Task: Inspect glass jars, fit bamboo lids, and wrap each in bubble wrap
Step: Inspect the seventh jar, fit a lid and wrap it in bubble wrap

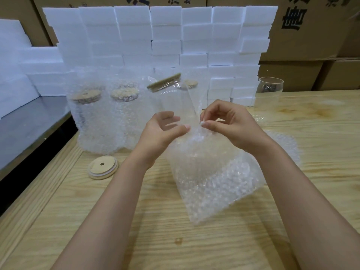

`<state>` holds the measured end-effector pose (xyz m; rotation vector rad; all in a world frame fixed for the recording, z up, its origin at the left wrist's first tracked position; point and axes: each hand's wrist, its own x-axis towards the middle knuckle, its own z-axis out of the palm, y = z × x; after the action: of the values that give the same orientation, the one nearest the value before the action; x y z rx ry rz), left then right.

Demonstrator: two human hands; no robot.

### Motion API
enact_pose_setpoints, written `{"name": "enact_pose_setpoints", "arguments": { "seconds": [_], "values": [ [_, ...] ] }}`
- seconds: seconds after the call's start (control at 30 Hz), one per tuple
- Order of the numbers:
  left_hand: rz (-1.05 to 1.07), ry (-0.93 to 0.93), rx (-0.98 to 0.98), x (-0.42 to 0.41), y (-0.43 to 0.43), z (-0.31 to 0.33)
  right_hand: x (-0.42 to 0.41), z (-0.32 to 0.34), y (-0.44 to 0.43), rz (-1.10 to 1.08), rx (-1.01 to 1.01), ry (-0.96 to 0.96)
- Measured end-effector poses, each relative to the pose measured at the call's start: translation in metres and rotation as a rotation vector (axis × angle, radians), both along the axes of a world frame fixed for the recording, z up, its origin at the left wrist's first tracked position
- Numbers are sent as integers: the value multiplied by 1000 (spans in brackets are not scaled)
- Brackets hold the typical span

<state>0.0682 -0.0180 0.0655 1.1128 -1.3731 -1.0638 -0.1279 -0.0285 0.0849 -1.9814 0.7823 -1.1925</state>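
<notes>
**Table** (136, 221): pale wood. Its left edge runs diagonally beside a lower steel bench (29, 121). Bare wood lies between you and the wrap, and along the far right.

**Foam** (165, 32): white blocks stacked as a wall across the far side of your table.

**Boxes** (311, 36): brown cartons behind the foam.

**Wrap** (210, 176): a bubble piece just right of centre. Its long axis runs from your hands down and toward you. The near end rests on the table and the top end is raised. A clear flap stands up past your fingers.

**Spare wrap** (286, 147): lies flat on the table beyond your right wrist.

**Wrapped jars** (89, 121): two upright jars, side by side and far left of the wrap. Their lids show through the bubbles.

**Jar** (167, 98): upright just behind your left hand. Its lid (163, 81) is tilted, right side high.

**Glass** (269, 88): bare and upright at the foam's right end, well apart from your hands.

**Left hand** (161, 133): at the wrap's top left. The fingers are curved, and thumb and fingers pinch the top edge.

**Right hand** (229, 125): at the wrap's top right. The fingers are curled, and the fingertips pinch the same edge, nearly touching your left thumb.

**Loose lid** (102, 167): lies flat with a hole in its centre. It sits left of your left forearm, in front of the wrapped jars.
</notes>
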Motion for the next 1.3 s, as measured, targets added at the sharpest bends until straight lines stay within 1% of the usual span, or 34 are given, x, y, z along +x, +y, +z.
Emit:
{"name": "enact_pose_setpoints", "arguments": {
  "seconds": [0.07, 0.2, 0.27, 0.4, 0.53, 0.63, 0.7, 0.8, 0.87, 0.93, 0.97, 1.03, 1.17, 1.23, 1.3],
  "values": [
    [-7, -12, 15, -4, 1, 0, 5, -1, 0, -17, -23, -7],
    [-35, 174, 124, -10, 4, 1, 15, -5, -1, -97, -5, -170],
    [-56, 217, 134, -12, 5, 1, 17, -7, -2, -150, -3, -173],
    [-53, 161, 105, -14, 5, 3, 18, -7, 0, -179, 26, -198],
    [-110, 80, 107, -12, 6, 7, 24, -3, 3, -58, 117, -256],
    [-141, 36, 117, -12, 6, 8, 26, -3, 5, -25, 221, -184],
    [-146, -3, 121, -14, 4, 7, 28, -5, 7, -47, 259, -174],
    [-202, -45, 89, -16, 5, 5, 32, -8, 7, -76, 168, -238],
    [-262, 35, 74, -13, 6, 3, 31, -7, 6, -93, 119, -284],
    [-277, 141, 80, -6, 8, 2, 28, -5, 4, -126, 91, -305],
    [-271, 152, 67, -3, 9, 1, 26, -4, 3, -150, 80, -328],
    [-251, 91, 4, 3, 9, -3, 22, -4, 0, -213, 59, -382],
    [-209, -207, -149, 5, 7, -10, 17, -4, -3, -322, 4, -406],
    [-141, -342, -241, 7, 2, -14, 18, -1, -1, -342, -17, -408],
    [-59, -420, -308, 7, -1, -16, 19, 2, 1, -349, -47, -385]
  ]
}}
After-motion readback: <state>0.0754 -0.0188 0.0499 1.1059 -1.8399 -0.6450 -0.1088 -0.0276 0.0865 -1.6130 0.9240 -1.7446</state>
